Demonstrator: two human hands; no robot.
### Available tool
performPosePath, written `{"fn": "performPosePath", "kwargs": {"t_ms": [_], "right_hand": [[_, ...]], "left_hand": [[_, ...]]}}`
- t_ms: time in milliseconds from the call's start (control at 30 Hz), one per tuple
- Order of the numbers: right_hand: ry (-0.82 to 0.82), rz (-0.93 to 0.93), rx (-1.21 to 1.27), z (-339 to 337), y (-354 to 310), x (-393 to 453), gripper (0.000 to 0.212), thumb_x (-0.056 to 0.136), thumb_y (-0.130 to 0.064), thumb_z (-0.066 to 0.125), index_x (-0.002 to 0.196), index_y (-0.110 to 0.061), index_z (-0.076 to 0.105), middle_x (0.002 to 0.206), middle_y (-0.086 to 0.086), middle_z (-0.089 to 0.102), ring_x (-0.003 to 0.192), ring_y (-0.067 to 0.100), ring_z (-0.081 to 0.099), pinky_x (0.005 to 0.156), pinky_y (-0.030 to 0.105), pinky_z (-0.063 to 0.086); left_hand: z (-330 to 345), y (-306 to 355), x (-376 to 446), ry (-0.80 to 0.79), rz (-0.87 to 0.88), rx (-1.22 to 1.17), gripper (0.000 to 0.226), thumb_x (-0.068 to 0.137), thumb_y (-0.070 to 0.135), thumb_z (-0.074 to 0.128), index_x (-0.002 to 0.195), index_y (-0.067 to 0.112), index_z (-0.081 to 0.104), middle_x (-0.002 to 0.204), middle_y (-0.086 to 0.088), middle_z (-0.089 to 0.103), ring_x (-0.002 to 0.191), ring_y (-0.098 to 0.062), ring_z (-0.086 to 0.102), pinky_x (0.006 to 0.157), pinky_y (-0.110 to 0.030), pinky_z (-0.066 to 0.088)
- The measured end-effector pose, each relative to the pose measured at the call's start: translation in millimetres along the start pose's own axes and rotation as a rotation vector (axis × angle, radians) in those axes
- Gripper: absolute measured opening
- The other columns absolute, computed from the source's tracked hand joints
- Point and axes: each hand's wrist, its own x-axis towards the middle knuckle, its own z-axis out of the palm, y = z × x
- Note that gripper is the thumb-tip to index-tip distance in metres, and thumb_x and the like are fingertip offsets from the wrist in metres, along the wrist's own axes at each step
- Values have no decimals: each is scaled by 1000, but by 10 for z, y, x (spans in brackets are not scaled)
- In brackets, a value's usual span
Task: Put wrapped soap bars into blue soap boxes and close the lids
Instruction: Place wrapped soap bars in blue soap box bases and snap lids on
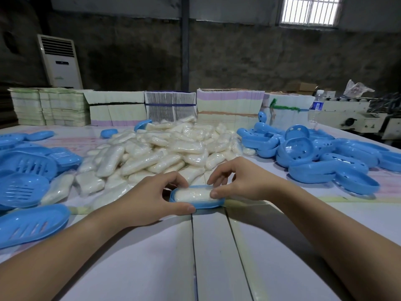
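A blue soap box base (pixel 206 205) lies on the table at the centre, with a wrapped white soap bar (pixel 192 195) lying inside it. My left hand (pixel 149 196) grips the box's left end, thumb at the front rim and fingers behind. My right hand (pixel 236 181) pinches the soap's right end, thumb on its front and fingers curled over its back. No lid is on this box. A big heap of wrapped soap bars (pixel 160 146) lies just behind my hands.
Slotted blue lids or trays (pixel 26 187) lie piled at the left, and deeper blue box halves (pixel 314 153) at the right. Stacks of flat cartons (pixel 169 106) line the table's back edge. A water bottle (pixel 317 103) stands at the far right.
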Motion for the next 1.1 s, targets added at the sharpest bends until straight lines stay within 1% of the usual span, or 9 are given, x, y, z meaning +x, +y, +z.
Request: {"fn": "performPosePath", "kwargs": {"t_ms": [300, 433, 533, 600, 667, 733, 800, 933, 1100], "right_hand": [[-18, 18, 101, 30, -14, -32, 23, 76, -28, 83, 99, -25, 76, 82, -9, 70, 72, -6, 60, 63, 6, 44], [52, 8, 92, 26, 27, -22, 12, 80, -32, 77, 92, -34, 75, 83, -13, 70, 75, -2, 58, 66, 10, 46], [210, 24, 106, -41, 130, 8, 8, 83, -26, 75, 85, -34, 74, 76, -15, 70, 70, -3, 56, 67, 15, 46], [390, 94, -23, -134, 263, 40, 7, 84, -26, 73, 88, -33, 73, 78, -15, 67, 69, -1, 55, 67, 21, 43], [568, 243, -211, -262, 426, 52, 15, 85, -28, 69, 100, -31, 71, 96, -9, 65, 81, 4, 55, 72, 28, 43], [658, 417, -372, -397, 591, 28, 29, 86, -31, 65, 115, -30, 67, 117, 1, 60, 105, 21, 53, 86, 39, 46], [651, 559, -492, -494, 724, -6, 41, 88, -37, 62, 128, -30, 58, 130, 7, 53, 120, 31, 43, 97, 46, 38], [564, 714, -632, -565, 859, -8, 52, 89, -43, 56, 138, -30, 44, 137, 11, 48, 128, 36, 36, 101, 50, 31], [466, 764, -697, -559, 856, 0, 19, 88, -31, 51, 102, -18, 53, 111, 8, 55, 114, 34, 42, 93, 48, 33]], "left_hand": [[-2, 8, -10, -8, -16, -30, 53, 51, 62, 81, 97, 41, 65, 100, 16, 71, 86, -11, 71, 85, -48, 58], [2, 11, -17, -17, -21, -34, 53, 52, 63, 80, 98, 43, 65, 100, 18, 70, 86, -11, 70, 80, -50, 59], [-2, 1, -22, -20, -9, -24, 54, 52, 65, 79, 99, 44, 65, 101, 19, 70, 88, -10, 70, 80, -51, 59], [-7, -7, -23, -20, -3, -17, 54, 52, 66, 79, 100, 46, 64, 101, 20, 69, 88, -11, 70, 78, -51, 59], [-8, -13, -21, -18, 5, -9, 54, 52, 67, 78, 100, 47, 64, 101, 21, 69, 89, -9, 70, 79, -50, 59], [-8, -13, -16, -18, 21, 5, 52, 53, 67, 76, 99, 49, 62, 101, 22, 69, 91, -6, 69, 85, -45, 58], [-8, -10, -12, -16, 31, 12, 51, 54, 67, 75, 99, 48, 62, 102, 22, 69, 92, -5, 68, 86, -42, 58], [-3, -13, -17, -14, 41, 15, 50, 54, 67, 75, 98, 49, 61, 101, 24, 68, 92, -4, 68, 88, -38, 56], [-5, -18, -11, -13, 33, 13, 52, 53, 68, 75, 100, 47, 62, 101, 22, 68, 91, -6, 68, 87, -41, 57]]}}
